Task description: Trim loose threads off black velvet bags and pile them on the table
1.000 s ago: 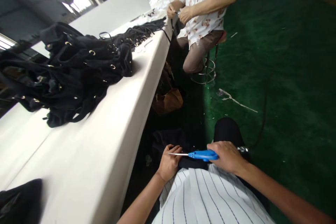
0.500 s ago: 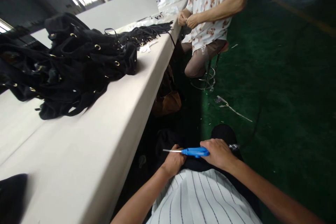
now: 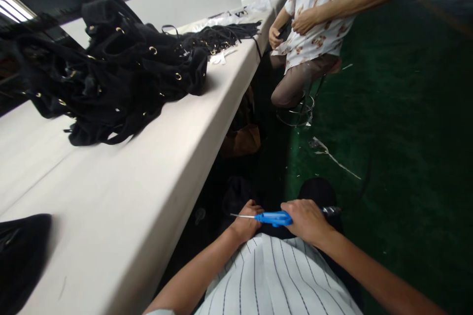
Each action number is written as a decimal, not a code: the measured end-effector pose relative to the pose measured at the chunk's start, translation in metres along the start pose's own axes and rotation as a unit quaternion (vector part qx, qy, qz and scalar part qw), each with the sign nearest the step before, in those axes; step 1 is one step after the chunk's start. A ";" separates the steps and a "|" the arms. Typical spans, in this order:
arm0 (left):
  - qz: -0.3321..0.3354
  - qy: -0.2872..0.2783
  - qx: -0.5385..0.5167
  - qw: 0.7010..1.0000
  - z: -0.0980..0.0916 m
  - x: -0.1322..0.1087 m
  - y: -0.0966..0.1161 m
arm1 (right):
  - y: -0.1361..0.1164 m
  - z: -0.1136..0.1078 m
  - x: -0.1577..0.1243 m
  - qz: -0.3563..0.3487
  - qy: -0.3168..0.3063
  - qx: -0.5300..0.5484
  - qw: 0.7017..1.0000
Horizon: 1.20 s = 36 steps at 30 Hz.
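Note:
My right hand (image 3: 306,220) is closed around the blue handles of a pair of scissors (image 3: 272,217), whose thin blades point left over my lap. My left hand (image 3: 247,223) is curled just below the blade tip, fingers closed on dark fabric (image 3: 271,230) lying across my lap above my striped shirt. A long white table (image 3: 155,157) runs along my left side, carrying a heap of black bags (image 3: 111,74) with gold eyelets.
A person in a patterned shirt (image 3: 325,5) sits on a stool (image 3: 301,108) farther along the table, hands near black straps (image 3: 221,37). A brown bag (image 3: 242,140) lies under the table. Green floor (image 3: 399,123) spreads right. Another black item (image 3: 20,251) sits at the near left.
The view has swung a little, shifting the table and the seated person rightward and closer. My hands and the scissors stay together over my lap, almost unmoved.

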<state>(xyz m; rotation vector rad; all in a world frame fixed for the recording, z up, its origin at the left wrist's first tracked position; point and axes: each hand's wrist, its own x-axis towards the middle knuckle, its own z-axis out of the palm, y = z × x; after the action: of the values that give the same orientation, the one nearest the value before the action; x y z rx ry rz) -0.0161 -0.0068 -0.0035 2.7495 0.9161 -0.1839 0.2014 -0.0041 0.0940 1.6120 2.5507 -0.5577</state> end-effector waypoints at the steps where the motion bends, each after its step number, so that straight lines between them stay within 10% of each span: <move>1: 0.003 0.005 -0.001 1.000 0.001 -0.002 0.001 | 0.001 -0.002 0.002 -0.002 0.007 0.008 1.000; 5: 0.001 0.055 -0.012 0.998 0.003 -0.021 0.010 | 0.013 -0.011 0.011 0.101 0.037 0.006 0.994; 12: -0.037 0.318 -0.044 0.946 -0.008 -0.069 0.031 | 0.049 0.017 -0.016 0.165 -0.004 0.041 0.985; 36: -0.036 0.345 -0.032 0.938 -0.009 -0.091 0.038 | 0.070 0.034 -0.021 0.142 0.020 0.077 0.987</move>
<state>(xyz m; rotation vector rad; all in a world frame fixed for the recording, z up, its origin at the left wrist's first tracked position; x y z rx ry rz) -0.0655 -0.0862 0.0300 2.7347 1.1420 0.8341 0.2679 -0.0071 0.0491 2.0121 2.2917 -0.7123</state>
